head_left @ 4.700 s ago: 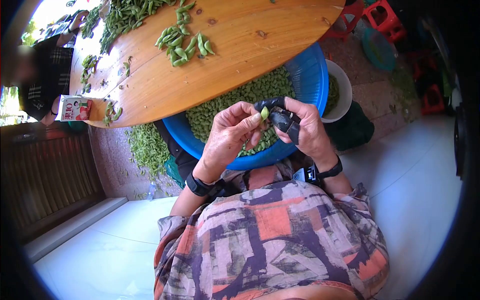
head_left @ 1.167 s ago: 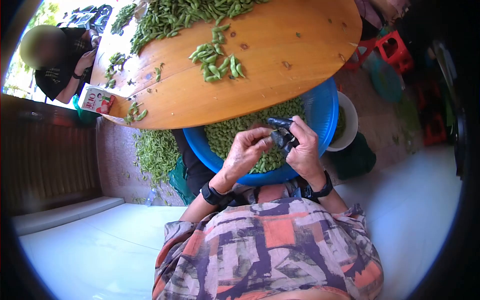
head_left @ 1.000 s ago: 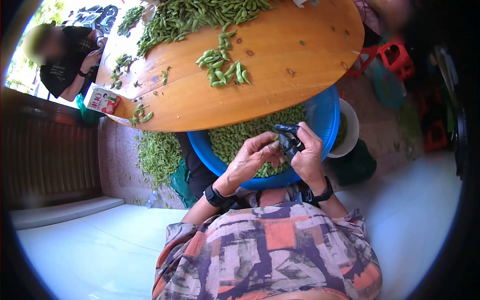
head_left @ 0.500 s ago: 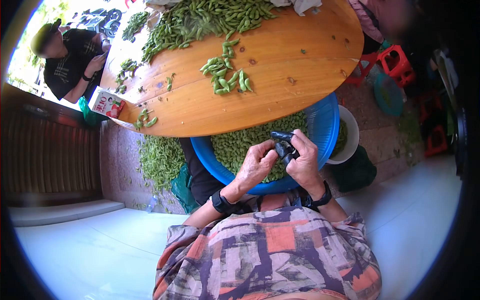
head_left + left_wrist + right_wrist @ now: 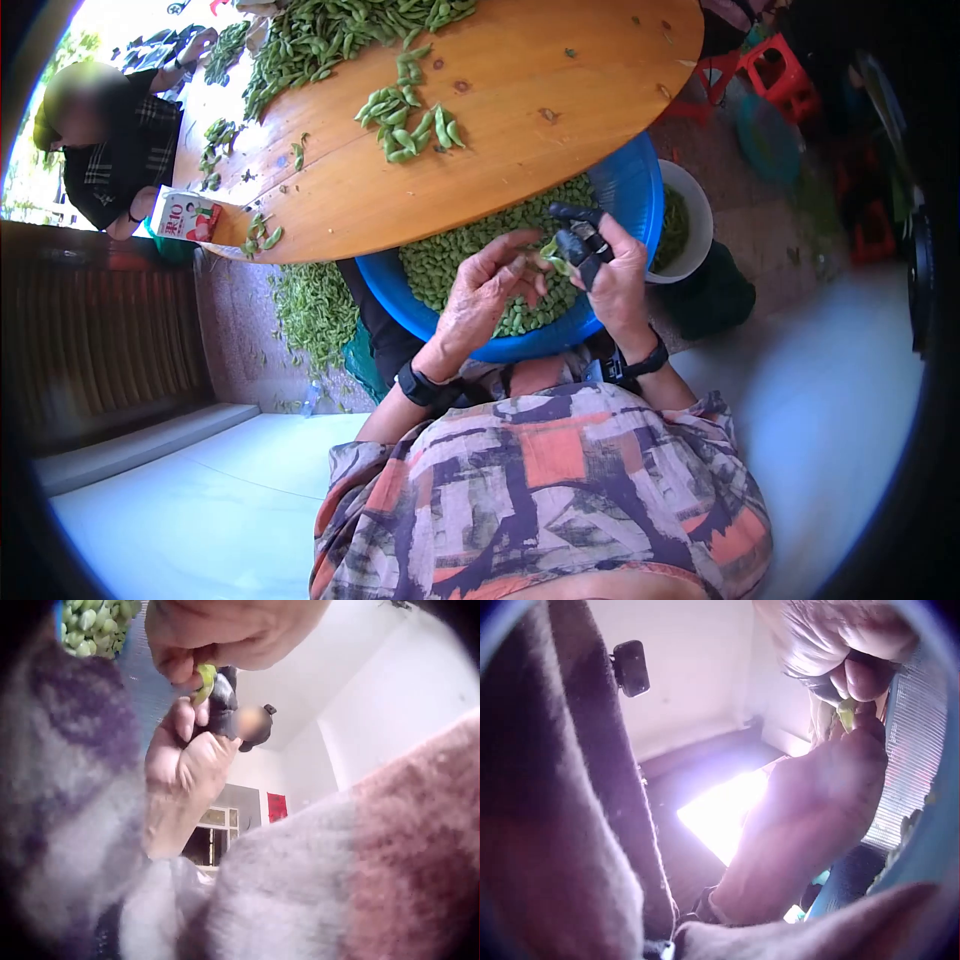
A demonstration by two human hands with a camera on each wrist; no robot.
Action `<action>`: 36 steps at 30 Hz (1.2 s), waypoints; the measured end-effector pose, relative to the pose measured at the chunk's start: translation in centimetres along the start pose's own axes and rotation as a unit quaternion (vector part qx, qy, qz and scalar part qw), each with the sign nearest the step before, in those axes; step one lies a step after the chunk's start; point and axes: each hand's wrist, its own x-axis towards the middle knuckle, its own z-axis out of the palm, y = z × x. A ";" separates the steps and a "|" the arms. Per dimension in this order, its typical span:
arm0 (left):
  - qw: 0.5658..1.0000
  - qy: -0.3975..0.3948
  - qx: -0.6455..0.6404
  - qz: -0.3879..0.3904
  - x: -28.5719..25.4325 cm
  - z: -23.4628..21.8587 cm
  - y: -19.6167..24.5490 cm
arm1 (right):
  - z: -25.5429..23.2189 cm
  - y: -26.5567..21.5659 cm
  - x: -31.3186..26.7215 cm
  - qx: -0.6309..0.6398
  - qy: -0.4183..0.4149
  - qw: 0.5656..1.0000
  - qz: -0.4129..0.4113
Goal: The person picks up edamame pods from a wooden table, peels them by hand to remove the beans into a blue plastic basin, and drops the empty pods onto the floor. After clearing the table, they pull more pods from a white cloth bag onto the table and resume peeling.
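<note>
In the head view, my left hand (image 5: 476, 298) and right hand (image 5: 618, 275) meet above a blue basin (image 5: 648, 215) holding many shelled green beans (image 5: 430, 272). Between their fingertips is a green pod (image 5: 555, 258). Black wrapping covers some right-hand fingers, which grip the pod. In the left wrist view, fingers of the left hand (image 5: 232, 630) pinch the pod (image 5: 204, 684), with the right hand (image 5: 184, 776) below. The right wrist view has the pod (image 5: 846, 714) between the right hand (image 5: 847, 634) and left hand (image 5: 810, 799).
A wooden table (image 5: 500, 150) overhangs the basin, bearing piled pods (image 5: 335, 40), a small cluster (image 5: 400, 125) and a carton (image 5: 186, 217). A white bucket (image 5: 700, 235) stands right of the basin; pods (image 5: 315, 310) cover floor at left. Another person (image 5: 120, 150) sits across the table.
The head view has shifted, so the table and basin appear higher. The left fingers have spread somewhat, and the green pod between the hands now shows clearly.
</note>
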 end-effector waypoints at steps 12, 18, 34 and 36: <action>0.718 0.145 0.626 0.267 1.2 -2.3 13.2 | -14.6 0.0 1.9 -0.388 0.263 0.880 -0.078; 0.536 0.079 0.787 0.295 5.5 -5.5 15.8 | -13.1 0.9 1.8 -0.364 0.220 0.901 -0.082; 0.974 -0.001 0.171 0.148 0.9 1.5 4.3 | -1.9 -2.7 0.8 0.183 -0.251 0.944 0.109; 0.961 0.016 0.211 0.176 0.8 1.6 3.1 | -1.7 -1.6 0.8 0.274 -0.250 0.920 0.128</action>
